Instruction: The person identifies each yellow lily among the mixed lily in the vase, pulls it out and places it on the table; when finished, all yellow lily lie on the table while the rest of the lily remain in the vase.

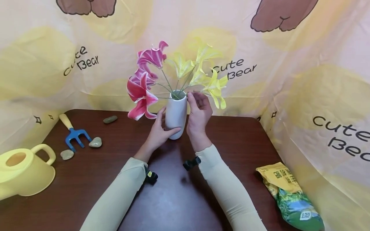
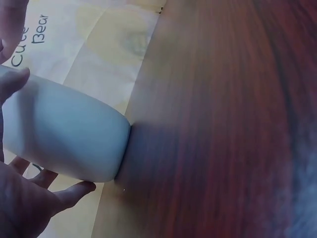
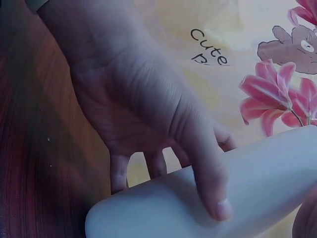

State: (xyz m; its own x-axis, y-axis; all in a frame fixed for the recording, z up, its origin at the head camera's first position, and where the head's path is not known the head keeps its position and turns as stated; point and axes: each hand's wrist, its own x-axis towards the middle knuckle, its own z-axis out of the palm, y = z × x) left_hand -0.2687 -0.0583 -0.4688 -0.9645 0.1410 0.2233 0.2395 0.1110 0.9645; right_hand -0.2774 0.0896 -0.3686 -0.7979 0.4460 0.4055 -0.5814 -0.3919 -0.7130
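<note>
A white vase point(image 1: 176, 117) stands on the dark table, holding artificial pink lilies point(image 1: 151, 57) on the left and yellow lilies point(image 1: 215, 85) on the right. My left hand point(image 1: 160, 130) grips its lower body, thumb across the front and fingers behind, as the right wrist view shows with that left hand point(image 3: 163, 104). Beside the rim, my right hand point(image 1: 200, 110) has bent fingers and pinches a yellow lily by its stem; the hand hides part of this contact. In the left wrist view the vase point(image 2: 69, 131) meets the tabletop with its base.
On the left are a yellow watering can point(image 1: 26, 173), a blue hand fork point(image 1: 75, 136) with a pale handle, and stones point(image 1: 96, 142). A yellow-green bag point(image 1: 292, 195) lies at the right edge. Printed cloth point(image 1: 115, 73) hangs close behind the table.
</note>
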